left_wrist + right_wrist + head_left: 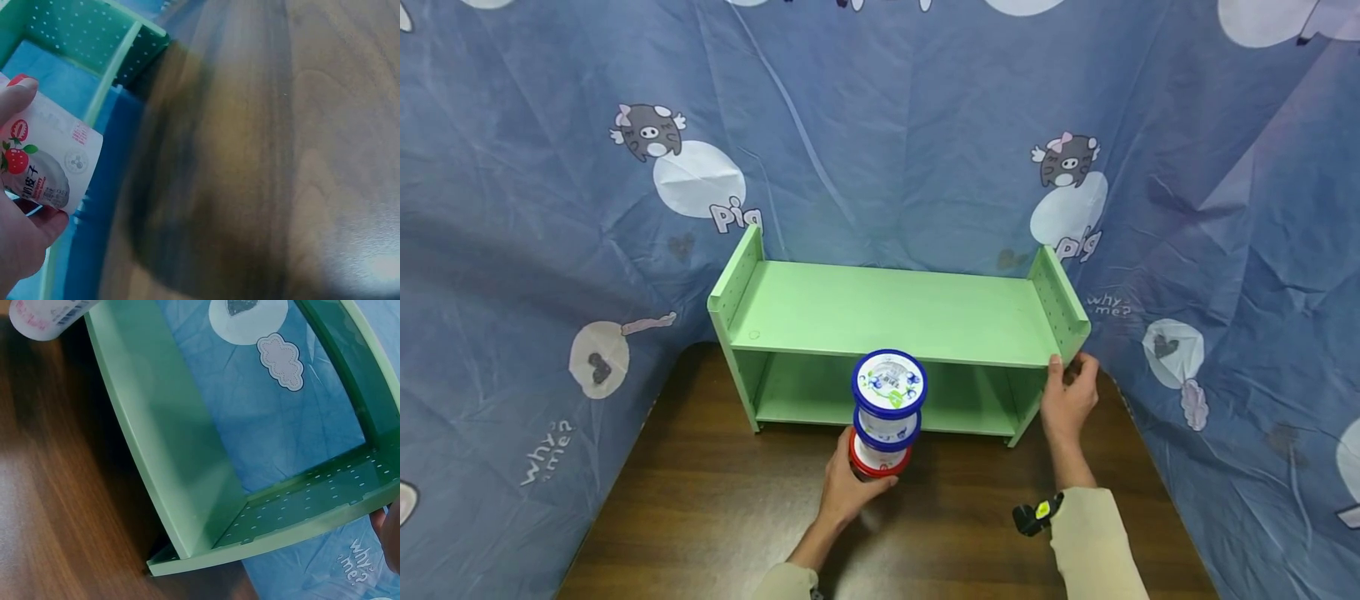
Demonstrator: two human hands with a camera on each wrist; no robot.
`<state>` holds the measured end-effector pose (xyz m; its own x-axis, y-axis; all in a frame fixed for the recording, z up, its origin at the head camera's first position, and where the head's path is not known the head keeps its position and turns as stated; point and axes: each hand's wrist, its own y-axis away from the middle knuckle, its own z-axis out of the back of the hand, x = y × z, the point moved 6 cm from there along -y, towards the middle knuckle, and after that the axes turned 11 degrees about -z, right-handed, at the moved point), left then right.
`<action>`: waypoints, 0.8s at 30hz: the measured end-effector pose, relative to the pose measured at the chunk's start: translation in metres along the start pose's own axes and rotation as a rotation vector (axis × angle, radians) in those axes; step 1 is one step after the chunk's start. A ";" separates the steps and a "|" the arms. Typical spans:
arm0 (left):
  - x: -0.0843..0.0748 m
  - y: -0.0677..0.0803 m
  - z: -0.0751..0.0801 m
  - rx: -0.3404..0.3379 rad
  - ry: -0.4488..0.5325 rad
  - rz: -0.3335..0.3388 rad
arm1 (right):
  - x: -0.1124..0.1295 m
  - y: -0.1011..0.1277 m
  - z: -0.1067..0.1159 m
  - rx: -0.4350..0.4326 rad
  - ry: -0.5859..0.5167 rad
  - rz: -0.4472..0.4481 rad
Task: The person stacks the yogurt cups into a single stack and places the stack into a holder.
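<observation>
Left hand (847,492) grips the bottom of the cup stack (887,414) before the shelf (887,312); right hand (1066,402) grasps the shelf's right end.

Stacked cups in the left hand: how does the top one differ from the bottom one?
Rim colour: the top cup has a blue rim, the bottom cup a red one. Position: the top cup sits above, its lid facing the head camera; the bottom cup's top is covered by the stack. Grip: the left hand holds the bottom cup, not the top cup. Shared: both are white, round tubs, upright.
</observation>
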<state>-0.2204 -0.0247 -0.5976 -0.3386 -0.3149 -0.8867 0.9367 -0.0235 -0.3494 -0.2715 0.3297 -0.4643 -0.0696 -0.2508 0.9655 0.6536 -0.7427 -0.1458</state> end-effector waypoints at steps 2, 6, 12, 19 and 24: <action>-0.005 -0.002 0.002 0.002 0.002 -0.013 | 0.000 0.000 0.000 -0.001 -0.002 0.000; -0.016 -0.007 0.007 0.007 -0.005 -0.032 | 0.000 0.000 0.000 0.002 -0.005 0.004; -0.033 -0.012 0.012 0.007 -0.006 -0.025 | 0.000 0.001 0.000 0.001 -0.008 -0.001; -0.051 -0.016 0.015 0.006 -0.025 -0.018 | 0.003 0.002 0.001 -0.004 -0.007 0.009; -0.064 -0.020 0.018 -0.004 -0.038 -0.028 | 0.003 0.003 0.001 -0.005 -0.001 0.009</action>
<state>-0.2155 -0.0209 -0.5282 -0.3607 -0.3502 -0.8644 0.9266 -0.0292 -0.3748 -0.2688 0.3271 -0.4612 -0.0624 -0.2570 0.9644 0.6504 -0.7434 -0.1560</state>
